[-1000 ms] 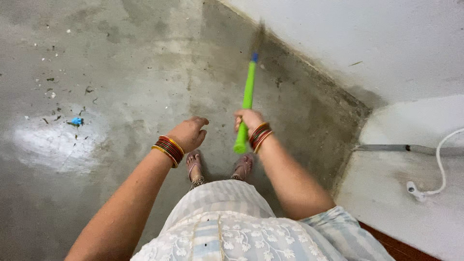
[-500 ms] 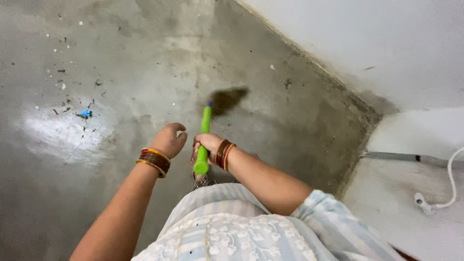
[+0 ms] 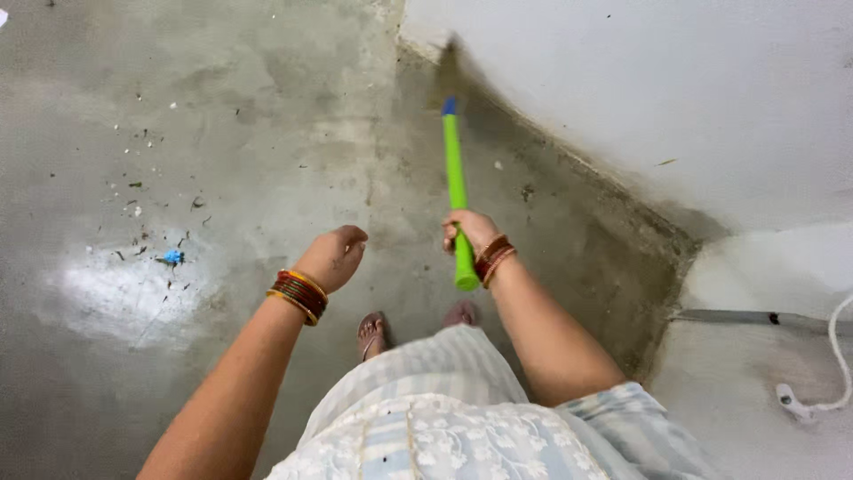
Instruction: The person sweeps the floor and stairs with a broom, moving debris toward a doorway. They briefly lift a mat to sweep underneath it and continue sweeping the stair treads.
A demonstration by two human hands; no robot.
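My right hand (image 3: 469, 232) grips the bright green handle of a broom (image 3: 455, 173), which points away from me toward the corner where the grey floor meets the white wall. The broom's bristle end is a dark blur near the wall base. My left hand (image 3: 335, 257) hangs free beside it, fingers loosely curled, holding nothing. Both wrists wear red and gold bangles. My sandalled feet show below, past my pale patterned dress.
Bits of dirt and a small blue scrap (image 3: 173, 258) lie scattered on the concrete floor (image 3: 267, 116) at left. The white wall (image 3: 666, 89) runs along the right. A white cable (image 3: 835, 356) and a metal strip lie at lower right.
The broom swung left and close to me, then back out toward the wall corner. My left hand stayed empty beside it.
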